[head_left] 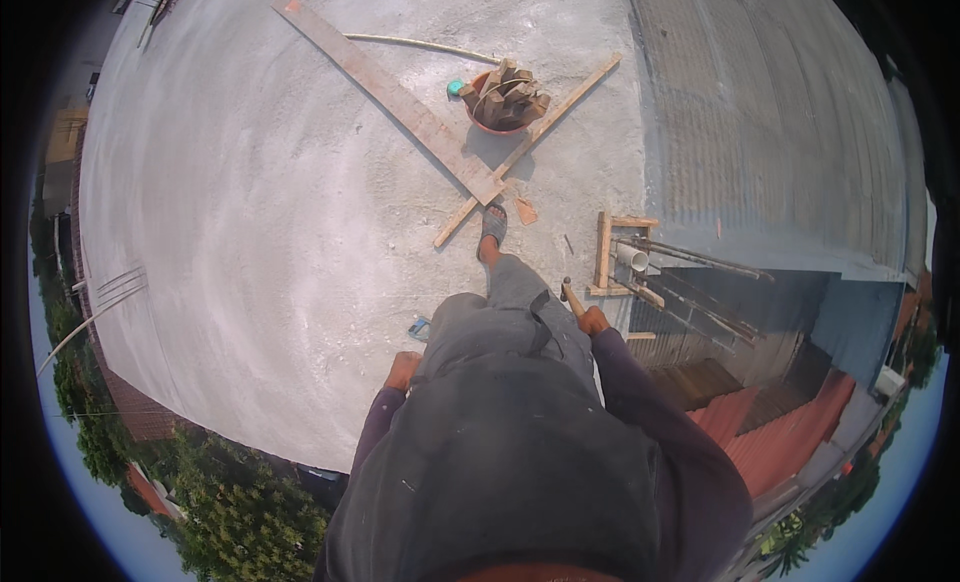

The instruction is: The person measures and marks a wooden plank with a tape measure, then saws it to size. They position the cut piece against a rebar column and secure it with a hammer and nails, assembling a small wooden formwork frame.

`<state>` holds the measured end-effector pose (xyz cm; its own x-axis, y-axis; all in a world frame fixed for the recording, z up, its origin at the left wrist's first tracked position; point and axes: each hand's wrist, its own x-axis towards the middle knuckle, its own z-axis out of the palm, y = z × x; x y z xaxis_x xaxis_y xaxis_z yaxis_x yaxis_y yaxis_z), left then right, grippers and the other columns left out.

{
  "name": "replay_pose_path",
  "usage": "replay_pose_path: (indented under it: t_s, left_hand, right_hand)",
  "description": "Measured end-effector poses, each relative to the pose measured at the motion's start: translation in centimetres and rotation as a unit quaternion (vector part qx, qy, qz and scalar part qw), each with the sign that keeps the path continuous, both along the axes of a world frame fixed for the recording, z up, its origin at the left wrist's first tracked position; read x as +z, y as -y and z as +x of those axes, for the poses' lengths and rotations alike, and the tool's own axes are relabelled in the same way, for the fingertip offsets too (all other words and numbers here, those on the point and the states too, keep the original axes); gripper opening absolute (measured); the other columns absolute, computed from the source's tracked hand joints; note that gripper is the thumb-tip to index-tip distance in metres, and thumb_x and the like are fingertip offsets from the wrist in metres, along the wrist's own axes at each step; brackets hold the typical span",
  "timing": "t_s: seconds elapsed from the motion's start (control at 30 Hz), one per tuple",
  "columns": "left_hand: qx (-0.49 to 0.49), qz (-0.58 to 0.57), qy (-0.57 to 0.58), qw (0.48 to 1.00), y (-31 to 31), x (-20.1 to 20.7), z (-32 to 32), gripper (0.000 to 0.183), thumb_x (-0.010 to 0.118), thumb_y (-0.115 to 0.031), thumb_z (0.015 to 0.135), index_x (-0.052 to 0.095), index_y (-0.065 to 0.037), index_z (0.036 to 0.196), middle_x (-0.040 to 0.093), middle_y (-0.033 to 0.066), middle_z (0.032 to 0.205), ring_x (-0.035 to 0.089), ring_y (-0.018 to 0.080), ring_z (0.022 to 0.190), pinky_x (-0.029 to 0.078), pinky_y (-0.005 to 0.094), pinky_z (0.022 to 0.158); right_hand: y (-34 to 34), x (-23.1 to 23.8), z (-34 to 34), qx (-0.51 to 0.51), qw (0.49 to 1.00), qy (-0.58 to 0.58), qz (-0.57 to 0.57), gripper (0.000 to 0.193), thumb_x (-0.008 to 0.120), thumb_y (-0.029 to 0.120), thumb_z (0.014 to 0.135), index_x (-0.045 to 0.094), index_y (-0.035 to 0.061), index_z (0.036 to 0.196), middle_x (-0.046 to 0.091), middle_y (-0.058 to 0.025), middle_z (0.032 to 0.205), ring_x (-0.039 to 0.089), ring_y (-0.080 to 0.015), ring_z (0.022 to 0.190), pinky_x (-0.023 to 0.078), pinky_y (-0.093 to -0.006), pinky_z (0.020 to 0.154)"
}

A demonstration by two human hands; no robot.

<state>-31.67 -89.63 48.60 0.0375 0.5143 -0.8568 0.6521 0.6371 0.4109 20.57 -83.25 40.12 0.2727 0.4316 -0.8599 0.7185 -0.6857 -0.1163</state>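
Observation:
My right hand (595,322) is closed round the wooden handle of a hammer (573,299), its dark head pointing away from me. Beside my left thigh hangs my left hand (403,370), fingers curled; whatever may be in them is hidden. Just beyond that hand shows a small blue object (419,329), its kind unclear. To the right of the hammer stands a small wooden frame (603,250), with a white pipe (631,257) and several dark rods (700,257) sticking out through it.
Ahead, a long plank (390,97) meets a thin wooden batten (560,122) near my sandalled foot (494,225). An orange bucket (497,131) full of wood pieces stands between them. A brick-coloured shard (526,211) lies close by. The concrete slab (250,232) drops off at left; corrugated roofing (770,422) lies lower right.

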Motion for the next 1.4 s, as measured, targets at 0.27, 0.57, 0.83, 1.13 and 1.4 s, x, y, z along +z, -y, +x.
replay_pose_path:
  t_s: [0.27, 0.57, 0.83, 1.13, 1.4]
  left_hand:
    - [0.259, -0.018, -0.02, 0.965, -11.7, 2.7, -2.0, 0.027, 0.073, -0.017, 0.092, 0.067, -0.001, 0.072, 0.063, 0.0036, 0.064, 0.054, 0.0132, 0.057, 0.043, 0.0323, 0.055]
    - [0.116, 0.312, -0.139, 0.933, -31.7, 6.4, -1.9, 0.032, 0.071, -0.034, 0.097, 0.077, -0.002, 0.098, 0.075, 0.0105, 0.085, 0.069, 0.0212, 0.079, 0.052, 0.0368, 0.072]
    - [0.455, -0.052, 0.359, 0.813, -53.1, 7.4, 0.4, 0.067, 0.052, -0.057, 0.106, 0.048, -0.003, 0.145, 0.054, 0.0183, 0.141, 0.058, 0.0316, 0.123, 0.047, 0.0447, 0.104]
    - [0.61, -0.046, 0.329, 0.72, -71.5, 2.9, -17.9, 0.027, 0.059, -0.033, 0.107, 0.047, -0.012, 0.093, 0.048, 0.002, 0.076, 0.05, 0.0202, 0.07, 0.048, 0.0397, 0.072]
    - [0.533, 0.076, 0.124, 0.834, -79.9, 3.0, -41.7, 0.017, 0.06, -0.023, 0.104, 0.051, -0.01, 0.099, 0.047, 0.0019, 0.075, 0.05, 0.0184, 0.067, 0.046, 0.0382, 0.065]
  right_hand:
    - [-19.9, 1.9, -3.0, -0.223, 0.964, -0.143, 0.017, 0.033, 0.086, 0.013, 0.082, 0.068, -0.0136, 0.088, 0.067, -0.0143, 0.071, 0.065, -0.0214, 0.056, 0.05, -0.0389, 0.046]
    - [-33.4, 10.6, -13.0, -0.076, 0.969, -0.191, 0.135, 0.045, 0.089, 0.028, 0.079, 0.068, -0.012, 0.085, 0.068, -0.0159, 0.069, 0.065, -0.0232, 0.055, 0.051, -0.0397, 0.05]
    - [-46.5, 19.6, -32.4, 0.222, 0.91, -0.272, 0.222, 0.07, 0.081, 0.054, 0.079, 0.07, -0.0107, 0.104, 0.073, -0.0322, 0.097, 0.073, -0.0434, 0.09, 0.055, -0.051, 0.085]
    - [-57.0, 17.6, -43.7, -0.048, 0.905, -0.307, 0.29, 0.065, 0.072, 0.053, 0.09, 0.071, -0.0044, 0.121, 0.073, -0.0255, 0.115, 0.072, -0.0359, 0.105, 0.055, -0.045, 0.09]
    - [-60.5, -2.4, -35.2, -0.291, 0.856, -0.142, 0.402, 0.038, 0.072, 0.034, 0.096, 0.075, -0.0037, 0.096, 0.07, -0.0054, 0.08, 0.061, -0.0132, 0.071, 0.047, -0.0325, 0.066]
